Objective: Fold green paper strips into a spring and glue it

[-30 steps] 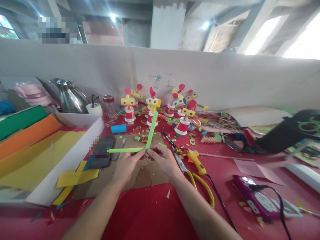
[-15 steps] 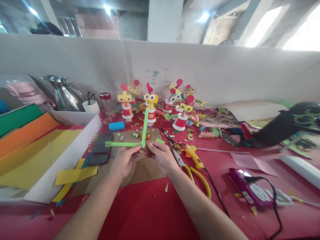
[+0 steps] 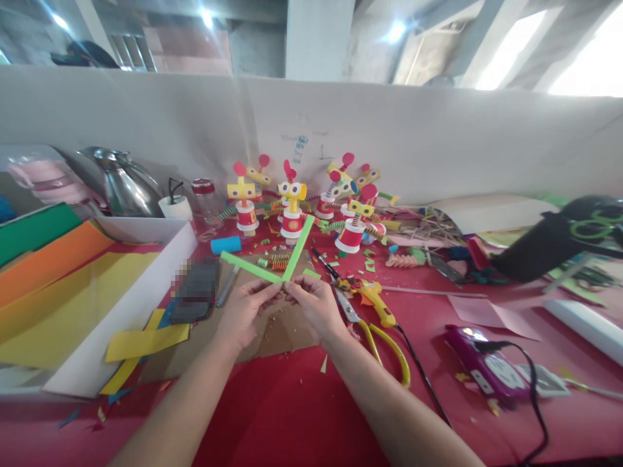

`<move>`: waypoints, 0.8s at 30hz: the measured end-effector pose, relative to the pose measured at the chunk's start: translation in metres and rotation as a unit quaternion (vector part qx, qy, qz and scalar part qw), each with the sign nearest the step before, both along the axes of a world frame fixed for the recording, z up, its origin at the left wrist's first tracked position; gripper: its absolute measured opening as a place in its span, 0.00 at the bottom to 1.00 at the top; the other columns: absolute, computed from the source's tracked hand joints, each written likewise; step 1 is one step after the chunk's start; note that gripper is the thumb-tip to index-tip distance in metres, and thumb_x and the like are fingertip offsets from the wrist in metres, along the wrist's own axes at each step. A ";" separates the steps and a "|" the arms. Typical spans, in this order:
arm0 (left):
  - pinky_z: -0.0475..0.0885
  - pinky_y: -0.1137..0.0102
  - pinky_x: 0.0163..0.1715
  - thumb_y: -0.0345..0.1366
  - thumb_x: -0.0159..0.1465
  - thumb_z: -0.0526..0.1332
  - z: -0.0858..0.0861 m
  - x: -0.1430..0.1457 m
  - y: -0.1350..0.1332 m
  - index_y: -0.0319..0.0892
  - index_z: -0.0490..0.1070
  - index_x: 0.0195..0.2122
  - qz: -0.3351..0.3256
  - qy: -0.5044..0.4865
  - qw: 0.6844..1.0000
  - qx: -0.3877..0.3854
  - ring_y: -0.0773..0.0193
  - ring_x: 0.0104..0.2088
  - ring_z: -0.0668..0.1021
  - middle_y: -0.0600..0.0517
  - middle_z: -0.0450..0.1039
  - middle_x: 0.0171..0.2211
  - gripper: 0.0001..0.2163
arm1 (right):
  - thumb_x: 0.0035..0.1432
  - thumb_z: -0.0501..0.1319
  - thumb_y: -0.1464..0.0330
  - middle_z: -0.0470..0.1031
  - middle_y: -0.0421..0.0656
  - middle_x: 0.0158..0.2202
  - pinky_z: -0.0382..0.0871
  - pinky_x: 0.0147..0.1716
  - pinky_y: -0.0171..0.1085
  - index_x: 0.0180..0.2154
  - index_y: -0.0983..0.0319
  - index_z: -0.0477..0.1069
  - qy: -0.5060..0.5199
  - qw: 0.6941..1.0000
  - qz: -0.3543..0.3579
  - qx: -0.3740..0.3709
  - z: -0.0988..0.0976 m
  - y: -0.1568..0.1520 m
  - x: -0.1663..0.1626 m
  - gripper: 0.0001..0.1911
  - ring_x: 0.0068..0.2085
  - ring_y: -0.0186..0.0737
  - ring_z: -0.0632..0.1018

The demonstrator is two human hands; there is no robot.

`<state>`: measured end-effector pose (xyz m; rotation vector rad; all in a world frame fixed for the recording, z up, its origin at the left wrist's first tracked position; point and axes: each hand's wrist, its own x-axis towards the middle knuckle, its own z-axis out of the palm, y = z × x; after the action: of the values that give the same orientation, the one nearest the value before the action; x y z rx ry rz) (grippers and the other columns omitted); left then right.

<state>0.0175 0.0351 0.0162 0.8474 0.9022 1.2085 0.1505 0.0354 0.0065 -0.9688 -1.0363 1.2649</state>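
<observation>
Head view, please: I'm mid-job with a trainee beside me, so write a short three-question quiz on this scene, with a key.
1. What shape do the green strips, held by the left grip and right grip, form? A) closed ring B) V C) straight line
2. True or false: the blue roll lies left of the yellow glue gun in the picture.
3. Which appears nearer the green strips: the dark phone or the metal jug?

Key: 1 B; 2 true; 3 the dark phone.
</observation>
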 end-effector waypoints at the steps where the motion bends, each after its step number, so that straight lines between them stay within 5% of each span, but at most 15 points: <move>1: 0.70 0.75 0.31 0.34 0.46 0.72 0.000 0.002 -0.001 0.39 0.79 0.28 0.001 -0.018 1.000 -0.003 0.69 0.28 0.76 0.52 0.77 0.26 0.08 | 0.48 0.66 0.65 0.71 0.37 0.21 0.63 0.27 0.32 0.25 0.63 0.73 0.022 1.000 -0.011 0.004 -0.001 -0.001 -0.003 0.07 0.24 0.31 0.70; 13: 0.69 0.75 0.30 0.34 0.46 0.72 -0.009 0.008 -0.001 0.40 0.79 0.26 0.070 -0.065 0.995 0.009 0.70 0.26 0.75 0.53 0.76 0.23 0.07 | 0.51 0.64 0.65 0.73 0.38 0.24 0.65 0.30 0.33 0.28 0.63 0.73 0.030 0.999 -0.032 0.022 -0.002 -0.011 -0.015 0.07 0.27 0.33 0.71; 24: 0.69 0.79 0.27 0.34 0.51 0.70 -0.007 -0.002 0.003 0.40 0.78 0.30 0.023 -0.038 0.999 0.002 0.69 0.31 0.78 0.52 0.78 0.30 0.06 | 0.48 0.64 0.69 0.72 0.37 0.28 0.65 0.33 0.33 0.32 0.60 0.72 0.028 0.998 -0.010 0.057 0.000 -0.007 -0.007 0.06 0.30 0.33 0.72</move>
<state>0.0151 0.0386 0.0090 0.7814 0.8615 1.2749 0.1434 0.0288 0.0067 -0.8514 -1.0409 1.1964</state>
